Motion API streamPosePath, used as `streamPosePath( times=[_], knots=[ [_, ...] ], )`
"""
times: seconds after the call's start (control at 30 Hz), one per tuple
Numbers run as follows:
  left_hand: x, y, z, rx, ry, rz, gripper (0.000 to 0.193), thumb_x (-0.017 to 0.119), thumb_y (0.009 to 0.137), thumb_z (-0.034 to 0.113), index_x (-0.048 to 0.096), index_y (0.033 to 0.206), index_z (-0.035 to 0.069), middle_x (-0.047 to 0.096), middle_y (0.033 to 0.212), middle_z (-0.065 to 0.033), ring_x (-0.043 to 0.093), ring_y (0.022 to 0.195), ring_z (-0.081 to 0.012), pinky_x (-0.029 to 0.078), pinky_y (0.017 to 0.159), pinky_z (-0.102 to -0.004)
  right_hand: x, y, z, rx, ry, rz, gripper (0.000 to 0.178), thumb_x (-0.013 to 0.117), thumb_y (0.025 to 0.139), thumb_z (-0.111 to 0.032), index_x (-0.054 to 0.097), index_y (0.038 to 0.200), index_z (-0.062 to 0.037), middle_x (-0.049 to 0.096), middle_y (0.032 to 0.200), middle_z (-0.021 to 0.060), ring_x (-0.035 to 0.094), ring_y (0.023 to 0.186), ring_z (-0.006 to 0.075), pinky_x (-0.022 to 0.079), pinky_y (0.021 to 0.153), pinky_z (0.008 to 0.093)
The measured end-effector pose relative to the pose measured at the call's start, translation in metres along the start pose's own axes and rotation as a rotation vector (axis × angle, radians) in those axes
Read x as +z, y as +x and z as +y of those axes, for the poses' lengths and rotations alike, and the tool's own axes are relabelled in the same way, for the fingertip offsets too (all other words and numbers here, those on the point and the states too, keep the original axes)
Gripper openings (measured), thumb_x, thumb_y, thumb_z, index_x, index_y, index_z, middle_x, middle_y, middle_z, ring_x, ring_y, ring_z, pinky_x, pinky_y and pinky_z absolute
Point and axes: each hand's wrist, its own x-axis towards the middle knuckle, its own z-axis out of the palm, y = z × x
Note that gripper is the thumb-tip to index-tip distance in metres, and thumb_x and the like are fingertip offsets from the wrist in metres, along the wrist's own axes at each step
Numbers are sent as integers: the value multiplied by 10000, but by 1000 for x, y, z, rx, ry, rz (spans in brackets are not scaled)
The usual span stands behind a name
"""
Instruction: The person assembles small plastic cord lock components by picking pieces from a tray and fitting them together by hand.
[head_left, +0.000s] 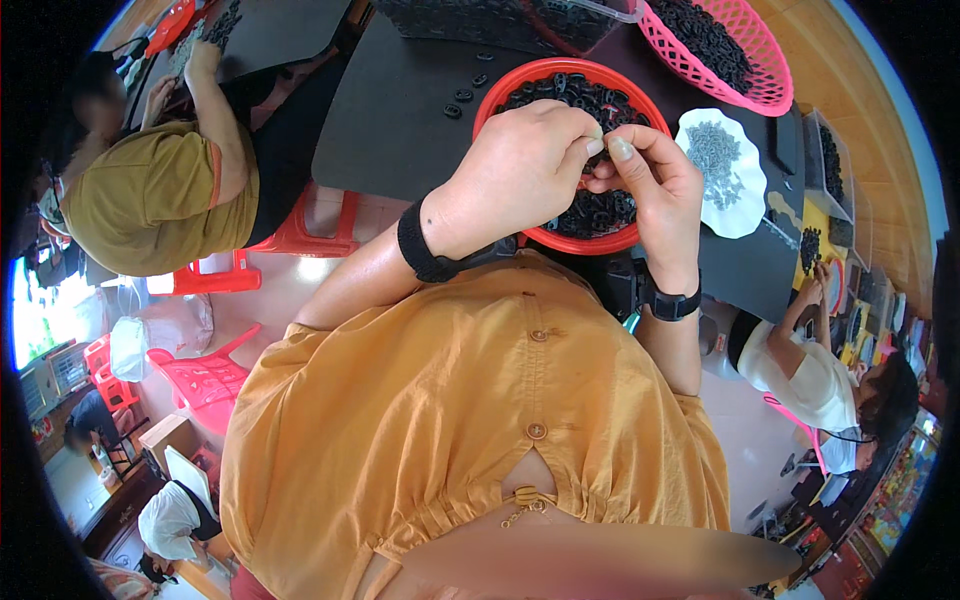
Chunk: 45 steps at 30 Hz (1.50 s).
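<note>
Both my hands meet over a red basin [487, 110] heaped with small black plastic parts [600, 212]. My left hand [525, 170] is closed in a pinch, thumb and forefinger pressed together. Right beside it, my right hand [660, 185] also pinches, its thumb tip close to the left fingertips. Whatever lies between the fingers is too small and covered to make out. To the right of my right hand stands a white wavy-edged plate [745, 218] with a pile of small translucent grey pieces [712, 160].
Several loose black oval parts [463, 96] lie on the dark table [385, 130] left of the basin. A pink lattice basket [772, 85] of black parts and a clear bin [500, 25] stand at the back. Co-workers sit at left [165, 195] and right [800, 365].
</note>
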Motion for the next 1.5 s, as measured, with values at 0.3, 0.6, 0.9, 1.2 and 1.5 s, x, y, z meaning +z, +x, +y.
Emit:
streamPosePath(
  times=[0.3,0.6,0.9,1.2,1.5],
  knots=[
    [16,-6,-9,-182,-136,44,126,605,888,81,637,958,-19,617,729,-94,605,596,-144,479,544,-277,6,5,2,-100,-154,71,125,635,917,-78,663,993,18,672,822,49,634,663,90,534,584,228],
    [18,-3,-15,-398,-352,52,178,581,948,148,640,1017,-6,625,756,-24,575,617,-62,472,498,-214,6,4,8,-1,103,112,226,645,914,-102,651,1114,3,665,878,68,636,707,102,563,621,251],
    [15,-2,-9,-538,-652,-24,167,602,935,144,649,1023,9,642,786,-3,566,615,-57,473,508,-203,8,5,23,-77,179,177,157,627,928,-119,627,1018,10,659,911,79,626,723,113,560,644,255],
    [13,-10,-40,-76,112,-366,119,637,821,122,676,904,45,640,804,-119,622,791,-287,503,726,-374,-20,6,22,-125,259,242,192,607,939,-112,594,1093,1,659,944,105,644,781,151,566,708,282],
    [37,11,-45,8,284,-480,111,614,810,117,668,882,51,635,833,-132,615,876,-326,486,793,-432,-29,-5,25,-63,221,234,209,612,935,-112,599,1109,3,666,960,109,646,784,149,558,702,271]
  ],
)
